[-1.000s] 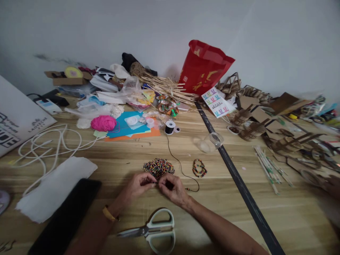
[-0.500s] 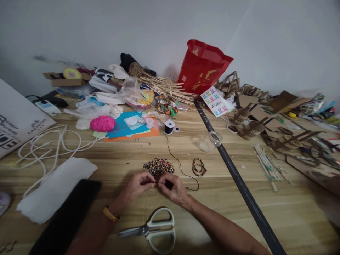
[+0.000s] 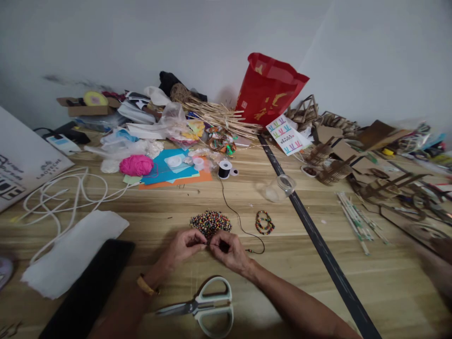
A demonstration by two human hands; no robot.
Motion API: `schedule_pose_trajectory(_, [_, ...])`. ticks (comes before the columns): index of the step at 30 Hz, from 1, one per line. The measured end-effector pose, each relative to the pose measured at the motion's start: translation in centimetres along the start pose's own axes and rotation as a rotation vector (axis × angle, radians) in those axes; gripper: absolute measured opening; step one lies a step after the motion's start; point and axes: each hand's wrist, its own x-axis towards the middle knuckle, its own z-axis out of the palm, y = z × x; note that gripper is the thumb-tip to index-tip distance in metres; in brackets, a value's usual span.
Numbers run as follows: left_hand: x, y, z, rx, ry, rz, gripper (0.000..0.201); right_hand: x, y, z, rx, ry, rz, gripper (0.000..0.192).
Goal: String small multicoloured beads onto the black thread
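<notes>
My left hand (image 3: pixel 181 248) and my right hand (image 3: pixel 229 251) meet fingertip to fingertip on the wooden table (image 3: pixel 247 287), just in front of a heap of coloured beads (image 3: pixel 210 221). Both pinch a thin black cord (image 3: pixel 236 214) that curves away to a black spool (image 3: pixel 225 168). A few beads sit on the cord near its bend to the right of my right hand. What lies between the fingertips is too small to make out. Two finished bead bracelets (image 3: pixel 264 222) lie to the right of the heap.
White-handled scissors (image 3: pixel 208 307) lie near the front edge below my hands. A black flat object (image 3: pixel 88 287) and white cloth (image 3: pixel 76 249) sit front left. A clear jar (image 3: pixel 278 188), pink yarn (image 3: pixel 136 165), coloured paper, sticks, a red bag (image 3: pixel 270 89) and cardboard pieces crowd the back and right.
Both hands stay pinched on the cord by the bead heap, with only slight finger movement. The view has shifted a little.
</notes>
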Motion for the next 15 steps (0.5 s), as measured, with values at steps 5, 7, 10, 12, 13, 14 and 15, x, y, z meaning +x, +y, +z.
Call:
schedule_pose_trajectory(5, [0.08, -0.16, -0.03, 0.009, -0.001, 0.010, 0.011, 0.06, -0.09, -0.02, -0.006, -0.002, 0.001, 0.008])
schedule_pose_trajectory(7, [0.07, -0.20, -0.02, 0.019, 0.003, 0.016, 0.010, 0.07, -0.18, -0.04, -0.003, -0.004, 0.009, 0.008])
schedule_pose_trajectory(10, [0.03, -0.17, 0.01, 0.035, 0.004, 0.015, 0.011, 0.08, -0.29, -0.07, -0.007, -0.012, 0.018, 0.008])
schedule_pose_trajectory(12, [0.02, -0.09, 0.03, 0.034, 0.000, 0.012, 0.012, 0.08, -0.30, -0.07, -0.007, -0.012, 0.018, 0.008])
schedule_pose_trajectory(13, [0.02, -0.04, 0.04, 0.032, -0.004, 0.010, 0.012, 0.08, -0.29, -0.06, -0.006, -0.010, 0.018, 0.008])
schedule_pose_trajectory(14, [0.02, 0.02, 0.05, 0.032, -0.007, 0.010, 0.011, 0.09, -0.28, -0.06, -0.007, -0.006, 0.020, 0.008])
schedule_pose_trajectory(15, [0.02, 0.07, 0.05, 0.038, -0.008, 0.011, 0.011, 0.09, -0.26, -0.05, -0.008, -0.004, 0.022, 0.008])
